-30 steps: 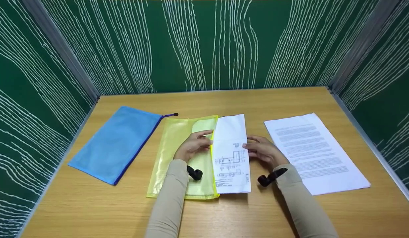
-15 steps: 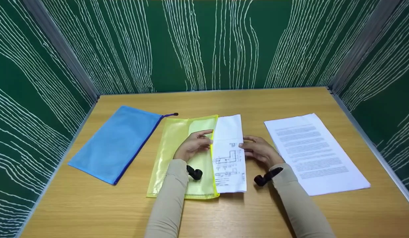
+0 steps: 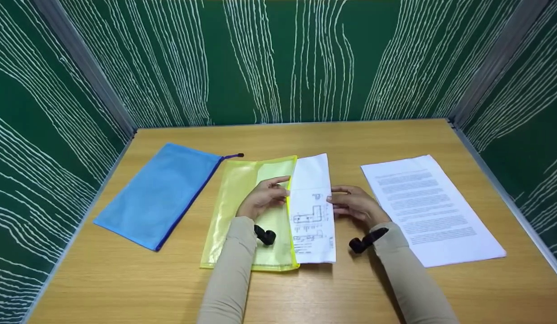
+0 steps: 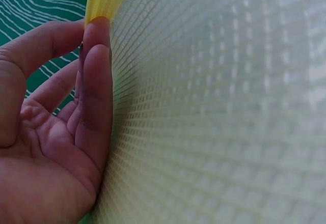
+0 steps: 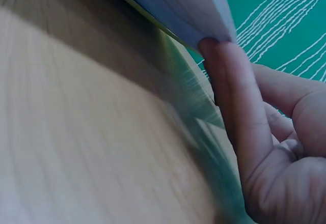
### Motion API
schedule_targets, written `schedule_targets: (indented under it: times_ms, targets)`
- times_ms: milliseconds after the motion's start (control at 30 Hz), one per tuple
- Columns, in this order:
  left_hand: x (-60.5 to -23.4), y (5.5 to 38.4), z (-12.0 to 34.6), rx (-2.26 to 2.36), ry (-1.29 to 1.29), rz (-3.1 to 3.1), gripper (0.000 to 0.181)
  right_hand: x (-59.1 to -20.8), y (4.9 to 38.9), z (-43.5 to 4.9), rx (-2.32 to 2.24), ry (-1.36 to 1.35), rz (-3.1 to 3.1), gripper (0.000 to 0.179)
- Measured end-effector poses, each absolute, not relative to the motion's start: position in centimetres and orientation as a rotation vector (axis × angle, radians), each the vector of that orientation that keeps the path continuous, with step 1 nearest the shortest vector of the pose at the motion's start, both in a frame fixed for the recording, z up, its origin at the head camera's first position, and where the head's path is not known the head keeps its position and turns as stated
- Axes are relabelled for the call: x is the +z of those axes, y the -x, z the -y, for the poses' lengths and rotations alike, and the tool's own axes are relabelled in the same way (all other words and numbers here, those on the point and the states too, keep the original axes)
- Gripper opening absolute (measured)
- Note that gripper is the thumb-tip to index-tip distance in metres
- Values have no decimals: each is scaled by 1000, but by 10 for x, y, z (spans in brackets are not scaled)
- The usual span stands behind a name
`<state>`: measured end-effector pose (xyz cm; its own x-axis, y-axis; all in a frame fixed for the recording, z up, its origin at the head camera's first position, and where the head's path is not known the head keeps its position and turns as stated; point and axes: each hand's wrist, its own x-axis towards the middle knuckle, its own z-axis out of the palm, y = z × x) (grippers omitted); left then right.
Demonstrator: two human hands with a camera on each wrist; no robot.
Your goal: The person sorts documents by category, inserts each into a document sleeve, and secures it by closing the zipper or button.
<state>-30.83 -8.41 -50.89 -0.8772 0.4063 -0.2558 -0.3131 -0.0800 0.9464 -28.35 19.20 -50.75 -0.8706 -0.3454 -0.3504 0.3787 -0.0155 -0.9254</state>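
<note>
In the head view a yellow mesh zip pouch (image 3: 228,216) lies in the middle of the table, its opening facing right. My left hand (image 3: 264,198) pinches the yellow zip edge; in the left wrist view, thumb and fingers (image 4: 97,81) meet at that edge beside the mesh. A white stack of paper (image 3: 310,180) with printed drawings is partly inside the pouch, its right part sticking out. My right hand (image 3: 355,204) pinches the paper's right edge. The right wrist view shows the fingertips (image 5: 234,61) on the paper edge, raised off the table.
A blue mesh zip pouch (image 3: 161,198) with a dark pull tab lies at the left. Printed text sheets (image 3: 427,207) lie at the right, near the right forearm. Green walls with white lines (image 3: 278,63) enclose the wooden table (image 3: 296,297) at the back and sides.
My right hand has moved slightly left with the paper, so a little less of it sticks out of the yellow pouch. My left hand stays on the zip edge.
</note>
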Motion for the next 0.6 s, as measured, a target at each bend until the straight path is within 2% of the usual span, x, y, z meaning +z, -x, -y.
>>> schedule_targets:
  times_ms: [400,600]
  targets:
    - [-508,307,83,2009,-86,-1723,55,-505,284,-191,-1940,-17,-1772,60]
    - [-509,307,83,2011,-96,-1726,55,-504,284,-187,-1960,-20,-1746,51]
